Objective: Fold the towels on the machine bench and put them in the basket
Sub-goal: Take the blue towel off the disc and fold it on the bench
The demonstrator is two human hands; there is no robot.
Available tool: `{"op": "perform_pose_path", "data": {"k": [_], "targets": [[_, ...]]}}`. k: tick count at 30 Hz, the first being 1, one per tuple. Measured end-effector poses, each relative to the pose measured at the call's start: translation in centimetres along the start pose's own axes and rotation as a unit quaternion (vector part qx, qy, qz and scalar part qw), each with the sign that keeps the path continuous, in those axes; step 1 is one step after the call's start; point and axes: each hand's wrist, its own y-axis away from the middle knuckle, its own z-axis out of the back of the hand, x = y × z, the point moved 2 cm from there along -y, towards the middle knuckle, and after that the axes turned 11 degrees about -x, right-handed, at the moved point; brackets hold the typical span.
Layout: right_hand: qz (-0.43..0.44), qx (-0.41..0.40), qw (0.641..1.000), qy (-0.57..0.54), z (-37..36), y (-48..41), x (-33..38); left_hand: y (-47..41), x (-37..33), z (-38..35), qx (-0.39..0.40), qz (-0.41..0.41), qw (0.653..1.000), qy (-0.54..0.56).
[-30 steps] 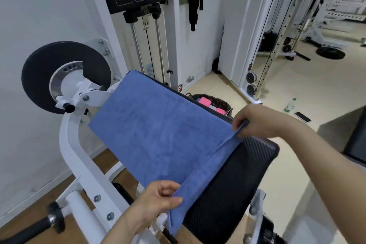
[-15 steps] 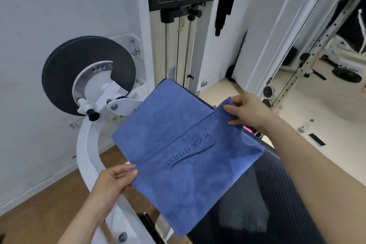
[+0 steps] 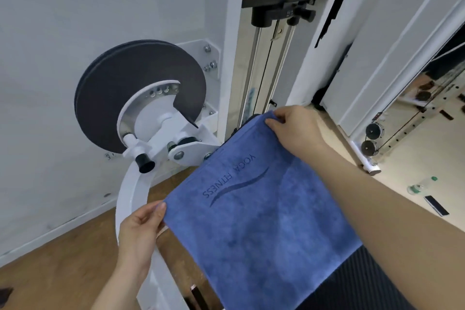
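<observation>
Blue towel (image 3: 264,211) is lying folded over the black bench pad (image 3: 377,282), "YOGA FITNESS" print facing up. Left hand (image 3: 138,231) is pinching its near-left corner, right hand (image 3: 294,128) is pinching the far corner beside the white machine frame (image 3: 130,199).

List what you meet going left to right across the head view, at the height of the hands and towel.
black wheel → left hand → blue towel → right hand → water bottle → phone
</observation>
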Motion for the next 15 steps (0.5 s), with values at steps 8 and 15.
{"op": "perform_pose_path", "data": {"k": [8, 15], "targets": [[0.012, 0.018, 0.994, 0.104, -5.2, -2.8, -1.0, -4.1, 1.7, -1.4, 0.024, 0.03, 0.999, -0.021], [-0.032, 0.01, 0.997, 0.07, -5.7, -3.8, -1.3, -4.8, 1.7, -2.3, 0.007, 0.028, 0.999, -0.014]]}}
